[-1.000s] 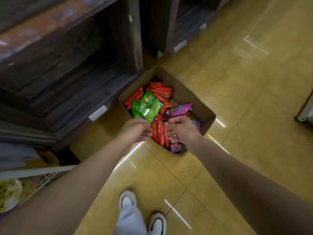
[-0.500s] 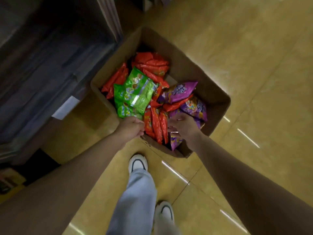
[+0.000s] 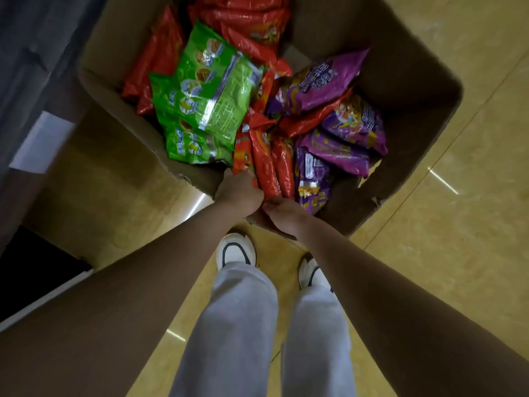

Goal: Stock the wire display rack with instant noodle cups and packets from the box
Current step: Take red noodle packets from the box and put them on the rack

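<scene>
An open cardboard box [image 3: 400, 81] stands on the floor, holding several red packets [image 3: 266, 164], green packets [image 3: 211, 90] and purple packets [image 3: 337, 78] of noodles. Both my hands meet at the box's near rim. My left hand [image 3: 239, 193] has its fingers curled over the near ends of the upright red packets. My right hand [image 3: 282, 214] is curled just beside it, gripping the same packet ends from below; the rim there is hidden under it. No wire rack or noodle cups are in view.
A dark wooden shelf unit [image 3: 34, 53] with a white label tag [image 3: 43, 141] runs along the left, close to the box. My white shoes [image 3: 234, 250] and grey trouser legs stand right behind the box on the glossy yellow tile floor [image 3: 458, 224].
The view has dropped and closed in on the box. My hands have drawn together at the near rim, the right one sliding left off the purple packets to the red ones.
</scene>
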Available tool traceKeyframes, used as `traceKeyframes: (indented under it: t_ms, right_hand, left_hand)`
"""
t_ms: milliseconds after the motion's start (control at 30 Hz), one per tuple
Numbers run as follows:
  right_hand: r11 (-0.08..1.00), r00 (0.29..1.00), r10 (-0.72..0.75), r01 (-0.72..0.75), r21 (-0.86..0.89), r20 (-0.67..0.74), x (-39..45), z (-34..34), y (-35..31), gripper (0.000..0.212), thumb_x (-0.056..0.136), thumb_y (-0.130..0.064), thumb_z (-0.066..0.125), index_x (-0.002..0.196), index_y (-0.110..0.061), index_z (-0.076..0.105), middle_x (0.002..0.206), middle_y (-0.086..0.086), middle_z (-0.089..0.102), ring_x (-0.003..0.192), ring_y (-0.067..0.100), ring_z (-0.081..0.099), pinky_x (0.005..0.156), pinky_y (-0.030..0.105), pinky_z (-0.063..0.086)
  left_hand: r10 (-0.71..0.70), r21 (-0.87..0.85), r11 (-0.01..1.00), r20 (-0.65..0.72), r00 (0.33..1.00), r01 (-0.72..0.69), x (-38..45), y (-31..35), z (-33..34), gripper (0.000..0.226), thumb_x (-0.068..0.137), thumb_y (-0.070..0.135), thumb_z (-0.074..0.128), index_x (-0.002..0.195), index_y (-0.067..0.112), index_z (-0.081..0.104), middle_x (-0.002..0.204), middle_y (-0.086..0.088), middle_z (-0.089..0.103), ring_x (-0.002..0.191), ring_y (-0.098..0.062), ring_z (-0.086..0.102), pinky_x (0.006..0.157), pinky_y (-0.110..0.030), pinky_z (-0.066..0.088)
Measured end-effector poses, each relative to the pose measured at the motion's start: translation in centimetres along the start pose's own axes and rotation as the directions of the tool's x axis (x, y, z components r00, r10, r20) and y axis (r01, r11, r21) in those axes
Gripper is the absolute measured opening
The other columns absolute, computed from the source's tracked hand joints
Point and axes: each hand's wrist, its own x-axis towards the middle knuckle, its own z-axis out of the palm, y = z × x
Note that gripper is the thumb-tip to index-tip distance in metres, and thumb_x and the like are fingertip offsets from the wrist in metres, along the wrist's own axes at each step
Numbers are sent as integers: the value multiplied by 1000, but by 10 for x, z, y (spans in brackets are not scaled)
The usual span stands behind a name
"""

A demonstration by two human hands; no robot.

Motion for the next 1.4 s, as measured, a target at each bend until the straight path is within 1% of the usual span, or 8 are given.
traceKeyframes:
  t_ms: [100,233,367,700,933,1167,1300,1400]
  right_hand:
    - [996,999,-20,17,-84,-25,0,2,4,42,103,-21,27,138,-7,44,145,17,36,131,33,36,109,39,32]
    - [993,991,-19,34,116,-130,-24,-21,2,37,101,-20,34,125,0,54,131,21,52,121,34,48,96,33,39]
    - [963,988,57,-17,270,-141,-69,-55,-15,61,98,-50,30,129,-3,54,129,19,55,117,29,52,98,33,37]
    - [982,946,-67,119,148,-316,-212,-131,-88,53,77,-63,60,66,-11,54,81,10,59,81,23,57,74,29,43]
    - [969,872,-213,247,19,-440,-338,-166,-121,27,84,-25,62,63,-11,51,76,9,55,74,22,50,65,28,37]
    - [889,734,-458,380,-257,-501,-485,-187,-150,26,92,-15,45,92,0,66,91,19,64,93,33,60,73,30,43]
    - [800,606,-593,520,-299,-530,-561,-198,-160,27,92,-17,48,65,-14,52,79,11,58,83,27,57,71,31,41]
    - [704,498,-689,633,-322,-526,-626,-212,-172,35,89,-15,50,55,-18,44,71,5,54,76,20,48,70,29,36]
  left_hand:
    - [53,61,997,-64,997,-49,-9,-5,-1,37,91,10,45,127,8,54,136,-17,40,121,-34,45,96,-33,37]
    - [119,69,991,-58,991,-115,-31,0,-13,35,92,6,43,123,8,59,133,-14,44,121,-33,46,96,-30,36]
    - [234,150,962,-34,972,-227,-69,23,-24,34,90,7,44,120,7,60,132,-11,45,120,-31,46,99,-33,38]
    - [451,153,887,-82,889,-436,-192,106,-100,38,91,3,42,122,9,62,129,-13,51,122,-26,47,100,-34,38]
    - [583,331,783,-95,807,-526,-297,144,-151,45,84,5,43,126,12,58,132,-11,46,125,-27,41,103,-36,35]
    - [651,217,757,-184,736,-616,-426,188,-235,41,74,9,45,99,21,75,110,2,67,106,-14,59,94,-27,44]
    - [617,-23,746,-353,704,-665,-494,194,-283,21,66,17,49,59,22,69,76,-1,72,77,-9,64,84,-31,50]
    - [509,-94,732,-584,633,-675,-553,189,-321,20,77,9,58,62,20,64,76,-5,70,75,-11,63,83,-32,51]
